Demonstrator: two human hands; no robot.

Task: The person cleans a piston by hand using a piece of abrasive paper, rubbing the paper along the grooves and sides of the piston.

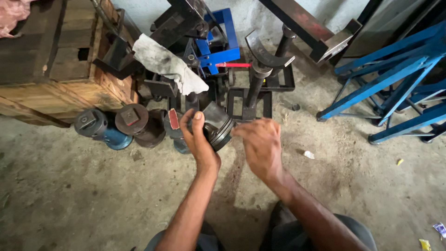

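Note:
My left hand (199, 139) grips a dark metal piston (216, 124) with grooved rings, held tilted just above the concrete floor. Fingertips of my right hand (260, 144) reach toward the piston's ringed edge from the right, touching or nearly touching it; the fingers are spread and hold nothing. A small red-topped part (173, 119) shows just left of my left thumb.
A blue cylindrical jack (100, 128) and a dark round one (137, 123) lie to the left beside a wooden crate (51, 60). Black metal stands (253, 93), a dirty white rag (169, 62) and a blue bracket (218, 42) stand behind. Blue steel frames (395, 83) are at right.

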